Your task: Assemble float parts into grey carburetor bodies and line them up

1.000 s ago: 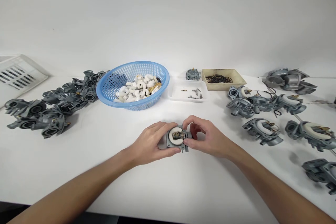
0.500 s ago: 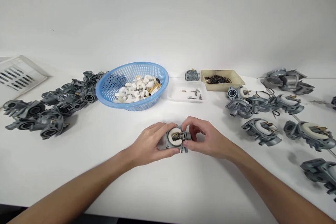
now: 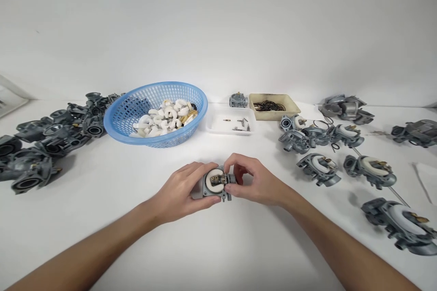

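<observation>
A grey metal carburetor (image 3: 207, 189) lies on the white table in front of me, its bowl side facing up. Inside its round opening sits a white C-shaped float (image 3: 212, 186) around brass parts. My left hand (image 3: 186, 188) grips the body from the left, thumb in front and fingers behind. From the right, my right hand (image 3: 254, 181) has its thumb and index finger closed at the edge of the float, near the carburetor's side port. Whether a small pin is between those fingertips is hidden.
Beyond the hands stand a blue basket (image 3: 114, 134) of white floats, a clear tray (image 3: 213, 128) with small metal parts and a beige tray (image 3: 290, 111) of black rings. Carburetor bodies (image 3: 56, 134) are heaped left. Carburetors with floats (image 3: 370, 170) lie right, near metal bowls (image 3: 346, 109).
The view has turned to the right, so everything appears shifted left. Both hands keep nearly the same hold on the carburetor.
</observation>
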`<state>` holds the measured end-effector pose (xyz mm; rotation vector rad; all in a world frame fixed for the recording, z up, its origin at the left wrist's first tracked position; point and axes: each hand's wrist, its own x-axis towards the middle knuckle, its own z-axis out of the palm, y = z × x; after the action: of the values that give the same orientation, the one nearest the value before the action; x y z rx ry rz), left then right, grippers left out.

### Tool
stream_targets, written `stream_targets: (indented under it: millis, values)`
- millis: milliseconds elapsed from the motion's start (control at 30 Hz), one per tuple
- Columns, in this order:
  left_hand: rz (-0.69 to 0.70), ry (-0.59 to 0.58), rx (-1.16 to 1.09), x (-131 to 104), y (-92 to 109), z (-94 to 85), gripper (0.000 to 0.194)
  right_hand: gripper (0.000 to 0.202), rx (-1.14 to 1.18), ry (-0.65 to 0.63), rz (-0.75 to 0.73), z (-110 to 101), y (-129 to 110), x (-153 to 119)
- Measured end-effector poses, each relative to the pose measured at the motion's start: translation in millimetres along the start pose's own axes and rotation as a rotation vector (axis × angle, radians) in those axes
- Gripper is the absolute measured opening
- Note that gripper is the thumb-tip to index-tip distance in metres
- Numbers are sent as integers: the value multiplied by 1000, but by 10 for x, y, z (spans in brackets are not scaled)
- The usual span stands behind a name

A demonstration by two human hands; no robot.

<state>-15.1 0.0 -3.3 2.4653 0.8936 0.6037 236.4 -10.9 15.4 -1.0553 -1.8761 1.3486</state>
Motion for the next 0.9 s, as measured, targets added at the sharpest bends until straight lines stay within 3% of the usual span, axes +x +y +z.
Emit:
stream_targets:
  millis: [900]
  values:
    - [13,17,25,-2,9,4,56,22,-1,0,21,2,-15,-8]
